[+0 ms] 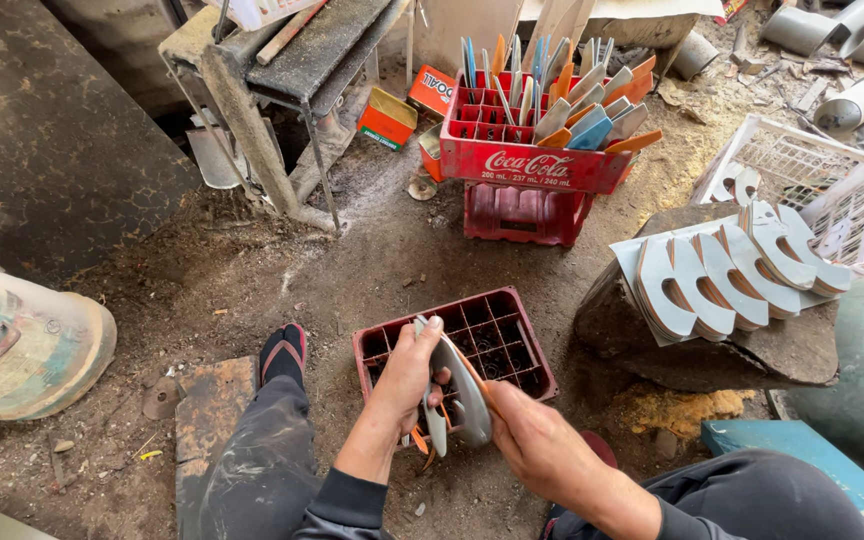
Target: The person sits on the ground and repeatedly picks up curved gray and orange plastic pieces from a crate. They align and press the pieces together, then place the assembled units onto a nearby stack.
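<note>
Grey metal blade (462,392) sits clamped between your left hand (407,375) and right hand (537,440), above a dark red crate (512,340) on the dirt floor (352,270).

two stacked red crates (527,190) of flat cutouts, grey cutouts (732,275) fanned on a rock (712,350), a white basket (822,185), grey pipes (857,100).

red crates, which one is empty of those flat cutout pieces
The dark red crate on the ground just beyond the hands: its cells show bare. The brighter red crate, stacked on another, is crammed with upright pieces.
</note>
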